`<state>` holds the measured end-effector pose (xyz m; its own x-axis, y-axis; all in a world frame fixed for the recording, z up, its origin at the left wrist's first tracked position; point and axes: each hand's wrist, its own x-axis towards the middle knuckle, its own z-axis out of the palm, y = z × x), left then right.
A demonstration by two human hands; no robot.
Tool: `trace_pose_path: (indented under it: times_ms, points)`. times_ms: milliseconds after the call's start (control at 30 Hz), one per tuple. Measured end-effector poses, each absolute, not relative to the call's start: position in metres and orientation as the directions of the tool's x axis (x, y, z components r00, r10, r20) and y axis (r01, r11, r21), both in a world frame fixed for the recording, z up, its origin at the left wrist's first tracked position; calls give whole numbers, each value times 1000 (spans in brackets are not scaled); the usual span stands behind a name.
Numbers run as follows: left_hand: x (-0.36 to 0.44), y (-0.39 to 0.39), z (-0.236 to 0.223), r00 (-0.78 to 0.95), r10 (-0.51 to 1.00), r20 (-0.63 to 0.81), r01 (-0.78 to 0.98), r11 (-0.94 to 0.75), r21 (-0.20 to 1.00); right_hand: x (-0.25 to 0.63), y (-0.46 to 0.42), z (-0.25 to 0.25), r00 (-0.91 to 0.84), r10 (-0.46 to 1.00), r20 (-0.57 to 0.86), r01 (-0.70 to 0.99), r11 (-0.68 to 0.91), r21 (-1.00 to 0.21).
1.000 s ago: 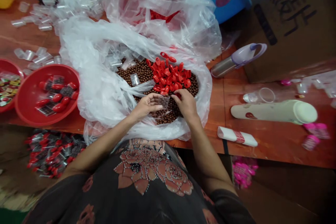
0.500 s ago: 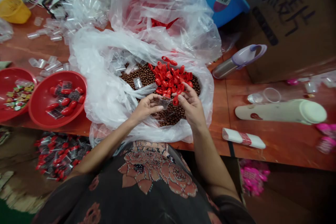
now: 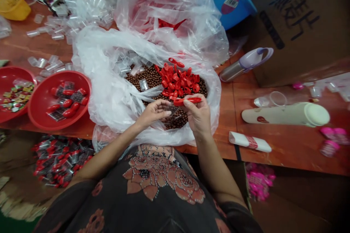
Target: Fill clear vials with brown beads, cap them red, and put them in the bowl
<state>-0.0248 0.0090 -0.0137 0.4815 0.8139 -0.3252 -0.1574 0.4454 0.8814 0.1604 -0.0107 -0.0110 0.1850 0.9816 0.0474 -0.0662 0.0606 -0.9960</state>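
Head camera view, looking down: two bare hands meet over an open, translucent white plastic bag (image 3: 95,62) on a reddish-brown surface (image 3: 225,113). Inside the bag lie small, round, brown beads (image 3: 149,76), topped by a heap of glossy red plastic caps (image 3: 179,82).

The right hand (image 3: 199,113) pinches an elongated, glossy red plastic piece (image 3: 193,100) between thumb and fingers, just on the near side of the heap. This piece lies at the fingertips, to the left of the palm. Its long axis runs nearly level from left to right, with the left end pointing towards the left hand (image 3: 153,113). The right hand is the nearer one, since it grips the piece.

The left hand closes thumb and fingers on a small, clear plastic container (image 3: 172,109), over the beads. The container sits just left of and slightly nearer the wearer than the red piece's left end. Blur hides whether the two touch, and the container's long axis and the direction of its mouth cannot be told.
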Motion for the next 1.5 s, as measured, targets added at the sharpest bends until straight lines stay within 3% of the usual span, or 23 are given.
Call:
trace_pose_path:
  times_ms: [133, 300, 533, 600, 767, 867, 1000, 1100, 1200, 1300, 1400, 1500]
  points:
    - [-26, 9, -13, 479, 806, -348, -170, 474, 864, 159, -14, -7, 234, 965, 120, 56, 109, -992]
    - [-28, 9, -7, 530, 768, -360, -196, 524, 829, 168, -18, 3, 117, 965, 235, 259, 199, -945]
    - [-27, 7, -2, 529, 784, -326, -184, 480, 858, 147, -31, -1, 311, 907, 285, 315, 184, -931]
    - [-29, 6, -1, 515, 794, -325, -191, 475, 859, 148, -31, -4, 257, 915, 310, 336, 217, -917]
    - [-34, 9, 2, 490, 807, -329, -201, 472, 858, 159, -23, -14, -86, 919, 385, 487, 376, -788]
    - [-29, 10, 2, 487, 814, -315, -252, 476, 843, 159, -18, -22, -153, 907, 393, 561, 407, -721]
    - [-14, 6, -3, 445, 804, -394, -303, 549, 779, 152, -19, -27, -211, 898, 386, 562, 435, -703]
    - [-8, 2, -6, 362, 833, -419, -336, 536, 775, 149, -23, -26, -200, 930, 309, 509, 368, -778]
    - [-10, 0, -5, 369, 852, -371, -337, 495, 801, 147, -26, -25, -39, 984, 176, 334, 179, -925]
    - [-14, 0, -4, 418, 841, -342, -281, 478, 832, 146, -26, -22, 124, 988, 91, 199, 65, -978]
    - [-14, 0, -8, 429, 828, -362, -236, 489, 840, 145, -23, -17, 90, 978, 187, 320, 149, -936]
    - [-11, 0, -14, 367, 854, -368, -256, 473, 843, 143, -23, -15, -149, 942, 301, 482, 335, -809]
